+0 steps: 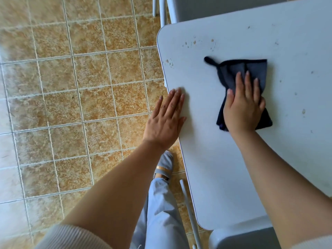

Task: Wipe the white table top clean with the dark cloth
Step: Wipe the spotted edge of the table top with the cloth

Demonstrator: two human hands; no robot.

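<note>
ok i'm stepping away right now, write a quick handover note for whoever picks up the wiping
Right hand: flat, palm down on the dark cloth, pressing it onto the white table top; not gripping it.
Left hand: open, fingers together, resting on the table's left edge, apparently bracing.
Cloth: folded, lying near the middle of the table, its hanging loop pointing left.
Done: cannot tell which areas have been wiped.
Left: brownish specks beyond the cloth, more near the left edge, and scattered spots on the right side. Chairs stand at the near and far ends.
</note>
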